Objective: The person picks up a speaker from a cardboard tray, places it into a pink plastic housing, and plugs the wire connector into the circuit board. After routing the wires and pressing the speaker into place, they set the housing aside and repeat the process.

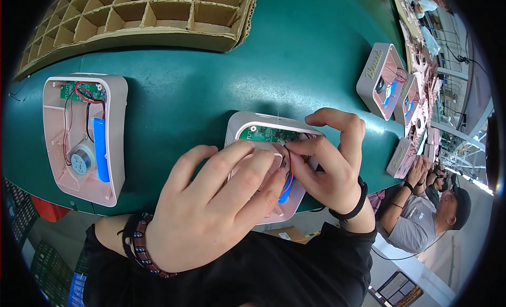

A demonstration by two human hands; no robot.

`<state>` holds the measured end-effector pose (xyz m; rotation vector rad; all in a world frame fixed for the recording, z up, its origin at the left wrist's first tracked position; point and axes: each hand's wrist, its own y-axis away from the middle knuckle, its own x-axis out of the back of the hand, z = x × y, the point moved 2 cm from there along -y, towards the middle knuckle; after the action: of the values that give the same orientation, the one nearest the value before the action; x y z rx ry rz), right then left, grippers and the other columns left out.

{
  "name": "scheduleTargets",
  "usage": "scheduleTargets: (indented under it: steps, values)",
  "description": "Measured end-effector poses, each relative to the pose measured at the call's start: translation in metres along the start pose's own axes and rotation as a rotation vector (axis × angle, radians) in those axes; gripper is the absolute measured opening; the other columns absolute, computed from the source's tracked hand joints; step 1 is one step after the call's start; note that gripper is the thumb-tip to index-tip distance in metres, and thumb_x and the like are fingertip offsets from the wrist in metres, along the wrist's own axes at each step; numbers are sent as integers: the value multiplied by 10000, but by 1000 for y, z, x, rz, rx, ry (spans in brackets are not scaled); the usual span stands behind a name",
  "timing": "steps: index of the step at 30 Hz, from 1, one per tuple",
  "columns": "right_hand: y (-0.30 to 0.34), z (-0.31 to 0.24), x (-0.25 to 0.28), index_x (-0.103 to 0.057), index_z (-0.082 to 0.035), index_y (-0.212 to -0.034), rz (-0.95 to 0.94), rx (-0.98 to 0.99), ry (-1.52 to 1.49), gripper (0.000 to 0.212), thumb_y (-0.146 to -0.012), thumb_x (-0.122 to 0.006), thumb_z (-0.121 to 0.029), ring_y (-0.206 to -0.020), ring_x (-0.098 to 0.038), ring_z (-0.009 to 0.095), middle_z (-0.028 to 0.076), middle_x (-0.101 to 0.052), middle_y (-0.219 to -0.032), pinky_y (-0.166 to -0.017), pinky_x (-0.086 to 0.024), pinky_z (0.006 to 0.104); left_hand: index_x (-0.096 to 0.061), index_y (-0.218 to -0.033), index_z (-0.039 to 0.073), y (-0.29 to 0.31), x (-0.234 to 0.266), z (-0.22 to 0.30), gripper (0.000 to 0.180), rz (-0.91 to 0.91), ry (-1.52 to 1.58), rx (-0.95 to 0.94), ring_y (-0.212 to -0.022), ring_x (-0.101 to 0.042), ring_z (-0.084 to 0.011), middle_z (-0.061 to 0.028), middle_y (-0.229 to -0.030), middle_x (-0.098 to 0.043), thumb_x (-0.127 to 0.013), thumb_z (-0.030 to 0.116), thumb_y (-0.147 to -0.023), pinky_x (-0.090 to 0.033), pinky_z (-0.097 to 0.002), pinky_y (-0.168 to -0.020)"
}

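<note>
In front of me a pale pink speaker housing [243,118] lies with its open side up, partly covered by my hands. Inside it are a green circuit board [269,133], red and black wires [291,172] and a blue cylindrical battery [285,194]. My left hand [219,193] reaches across the housing, fingers bent over its inside and gripping it; its thumb cannot be made out. Thumb and forefinger of my right hand [332,170] pinch a small white wire connector [282,142] at the board's edge. The fingertips partly hide the contact point.
At left stands another open pink housing [118,143] with speaker, board and battery. A cardboard divider tray [158,38] lies at the back left. More pink housings [377,80] stand at right on the green table [184,90], where a co-worker [421,217] sits.
</note>
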<state>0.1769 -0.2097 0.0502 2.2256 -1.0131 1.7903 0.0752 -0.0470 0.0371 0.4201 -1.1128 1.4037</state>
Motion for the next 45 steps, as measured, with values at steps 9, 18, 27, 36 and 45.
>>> scheduleTargets:
  steps: [9, 18, 27, 36, 45]
  values:
    - [-3, 3, -4, -576, -121, -752, -50, -33, -58, 222, -622, -737, -43, -846, -610, 179, 21, -626, -1022, -845, -326, 386, -717, -1064, 158, 0, 0, -1, 355, -32, -27, -60, -1102, -580, -251, -62, -1188, -557, -686, 168, -711, -536, -328, -841]
    - [-3, 1, -4, -555, -122, -740, -60, -28, -40, 217, -637, -729, -45, -1007, -648, 172, 5, -643, -1013, -934, -305, 452, -715, -1072, 154, 0, 0, -1, 343, -28, 2, -43, -1111, -581, -250, -60, -1189, -557, -688, 161, -730, -543, -319, -841]
    - [-7, -11, 2, -589, -117, -781, -162, 19, 183, 149, -714, -713, -69, -1107, -616, 225, 20, -656, -1118, -1021, -294, 488, -713, -1069, 149, 1, -4, -4, 338, -8, -36, -60, -1106, -589, -255, -64, -1186, -556, -684, 134, -732, -546, -317, -832]
    - [-8, -11, 6, -636, -109, -851, -352, 80, 174, 76, -784, -671, -103, -1317, -469, 307, 48, -584, -1322, -1121, -223, 571, -709, -1070, 132, -2, 2, -3, 404, -88, 40, 17, -1125, -567, -264, -72, -1184, -553, -726, 207, -674, -540, -326, -841]
    - [-1, -9, 9, -607, -144, -869, -389, 0, 56, 174, -795, -701, -270, -1298, -479, 276, 74, -496, -1420, -1088, -260, 588, -667, -1142, 112, 2, 5, -5, 597, -139, 129, 42, -1137, -546, -271, -77, -1219, -538, -793, 267, -580, -530, -354, -867]
